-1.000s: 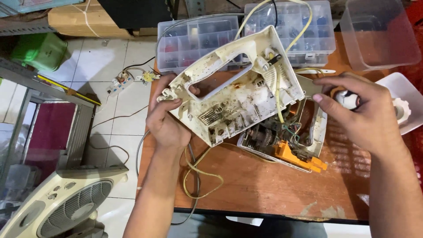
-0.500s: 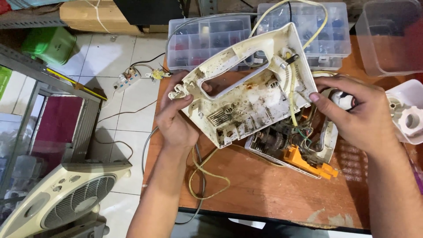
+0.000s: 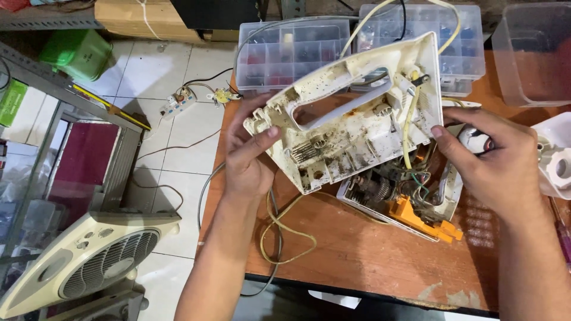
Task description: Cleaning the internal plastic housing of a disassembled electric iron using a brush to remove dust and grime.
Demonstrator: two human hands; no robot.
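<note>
My left hand [image 3: 247, 157] grips the left end of a dirty white plastic appliance housing [image 3: 351, 128], held open side up and tilted above the wooden table [image 3: 357, 249]. A handle slot runs along its upper part and a yellowish wire [image 3: 407, 128] hangs inside it. My right hand [image 3: 491, 160] holds the housing's right edge with the fingers bent. Under the housing lies the appliance's other half [image 3: 410, 205], with a motor, coloured wires and an orange part [image 3: 425, 217]. A pale power cord [image 3: 279, 229] loops off the table's front edge.
Two clear compartment boxes [image 3: 291, 53] [image 3: 461, 41] of small parts stand at the table's back, and an empty clear tub [image 3: 529, 53] sits at the right. White parts [image 3: 556, 163] lie at the far right. On the floor: a box fan [image 3: 83, 261], a power strip [image 3: 178, 101], a green container [image 3: 80, 53].
Both hands have lifted the housing slightly and turned it further, so its handle side now faces up more. The camera view has shifted a little to the left.
</note>
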